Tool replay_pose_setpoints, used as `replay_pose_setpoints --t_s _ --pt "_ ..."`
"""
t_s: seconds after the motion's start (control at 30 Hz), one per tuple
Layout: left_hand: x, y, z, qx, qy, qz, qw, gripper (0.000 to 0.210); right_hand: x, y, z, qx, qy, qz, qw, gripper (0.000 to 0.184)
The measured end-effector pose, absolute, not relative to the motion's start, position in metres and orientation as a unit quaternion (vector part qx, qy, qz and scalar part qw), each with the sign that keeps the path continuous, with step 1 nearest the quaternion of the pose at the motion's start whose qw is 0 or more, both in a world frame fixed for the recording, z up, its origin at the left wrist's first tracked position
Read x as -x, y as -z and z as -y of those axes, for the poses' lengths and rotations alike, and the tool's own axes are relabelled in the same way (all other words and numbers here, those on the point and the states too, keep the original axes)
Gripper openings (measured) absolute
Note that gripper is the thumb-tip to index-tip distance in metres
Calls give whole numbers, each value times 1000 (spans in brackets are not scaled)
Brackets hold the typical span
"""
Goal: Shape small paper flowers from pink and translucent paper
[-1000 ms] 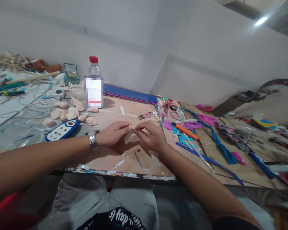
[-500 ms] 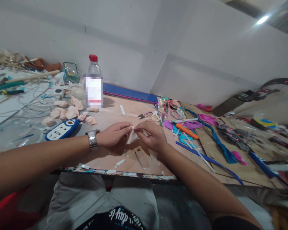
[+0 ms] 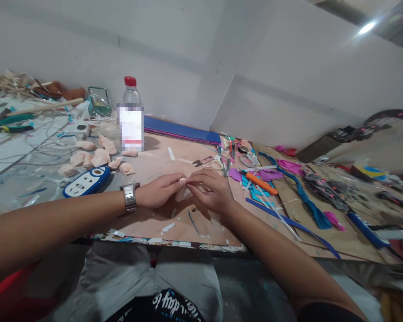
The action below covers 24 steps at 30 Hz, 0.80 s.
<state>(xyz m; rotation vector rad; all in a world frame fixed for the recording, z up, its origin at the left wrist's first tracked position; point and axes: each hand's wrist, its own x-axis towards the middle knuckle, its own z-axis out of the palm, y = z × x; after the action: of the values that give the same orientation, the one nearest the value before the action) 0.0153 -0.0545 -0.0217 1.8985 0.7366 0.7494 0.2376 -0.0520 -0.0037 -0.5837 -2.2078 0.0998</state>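
Both hands meet over the pale work board (image 3: pixel 143 226), fingertips pinched together. Between them is a small, thin, pale peach piece (image 3: pixel 182 194), mostly covered by the fingers; I cannot tell its material. My left hand (image 3: pixel 156 191), with a metal watch (image 3: pixel 130 197) at the wrist, is closed on its left side. My right hand (image 3: pixel 212 191) pinches it from the right with thumb and forefinger. Several similar crumpled peach pieces (image 3: pixel 100 157) lie in a loose group to the left.
A blue and white power strip (image 3: pixel 87 182) sits left of my left wrist. Behind stands a red-capped bottle (image 3: pixel 131 96). Small scissors (image 3: pixel 203 161) and a tape roll (image 3: pixel 217 165) lie beyond my hands. To the right are an orange cutter (image 3: pixel 262 183) and a blue strip (image 3: pixel 293 223).
The peach piece has turned between my fingers and shows less than before. My right fingertips have shifted slightly left, closer to the left thumb. The things on the table stay put.
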Motion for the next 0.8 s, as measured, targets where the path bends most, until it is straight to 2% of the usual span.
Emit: replay_pose_setpoints --t_s 0.17,0.43,0.8 --pt "-15 20 54 -771 -336 -292 455 42 -238 1 54 273 -69 867 410 4" --pt "-12 19 56 -806 -310 -305 403 44 -237 -1 53 266 -102 867 408 12" --pt "-13 17 54 -815 -313 -285 395 44 -239 3 51 286 -111 860 408 16"
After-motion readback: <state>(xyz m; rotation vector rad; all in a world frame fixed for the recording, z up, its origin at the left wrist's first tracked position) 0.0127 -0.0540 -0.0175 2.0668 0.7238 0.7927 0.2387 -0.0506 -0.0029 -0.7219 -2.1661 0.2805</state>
